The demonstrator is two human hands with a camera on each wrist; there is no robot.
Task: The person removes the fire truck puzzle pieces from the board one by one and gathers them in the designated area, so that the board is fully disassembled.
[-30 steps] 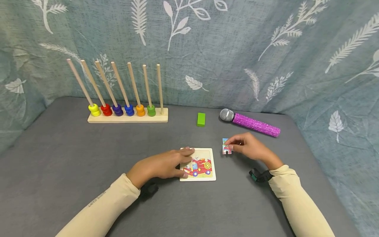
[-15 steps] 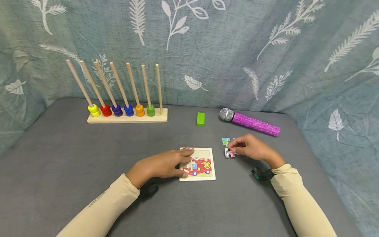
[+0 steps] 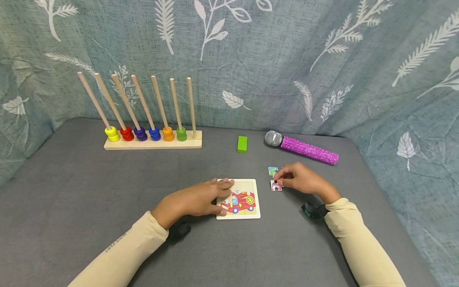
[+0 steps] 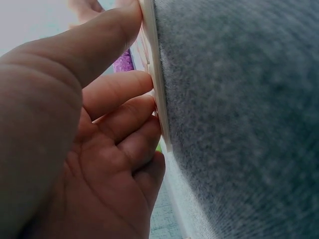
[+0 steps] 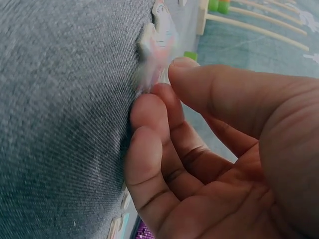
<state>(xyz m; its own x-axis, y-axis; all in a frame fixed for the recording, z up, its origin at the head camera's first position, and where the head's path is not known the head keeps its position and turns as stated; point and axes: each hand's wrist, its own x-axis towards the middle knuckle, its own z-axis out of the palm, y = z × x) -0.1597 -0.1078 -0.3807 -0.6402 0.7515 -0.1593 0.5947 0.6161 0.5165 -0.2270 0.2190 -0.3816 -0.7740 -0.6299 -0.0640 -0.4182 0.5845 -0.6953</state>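
Observation:
A square wooden jigsaw puzzle board (image 3: 257, 201) with a red vehicle picture lies on the grey table. Across its left side rests my left hand (image 3: 199, 199), fingers extended on the board and thumb near its lower corner. In the left wrist view the fingertips of the left hand (image 4: 109, 144) touch the thin board (image 4: 160, 99). To the right, my right hand (image 3: 303, 179) pinches a small red-and-white puzzle piece (image 3: 275, 186) close to the table. That puzzle piece (image 5: 152, 64) is blurred in the right wrist view. Another puzzle piece (image 3: 272, 171), green and blue, lies just behind, partly covered by fingers.
At the back left stands a wooden peg rack (image 3: 154, 146) with coloured rings on its rods. A green block (image 3: 242, 144) lies behind the board. The purple glitter microphone (image 3: 308, 150) lies at the back right. A leaf-patterned cloth (image 3: 229, 71) hangs behind the table.
My right hand has drawn the red-and-white piece slightly nearer, exposing the green-and-blue piece behind, then shifted it a little left. My left hand stays on the board.

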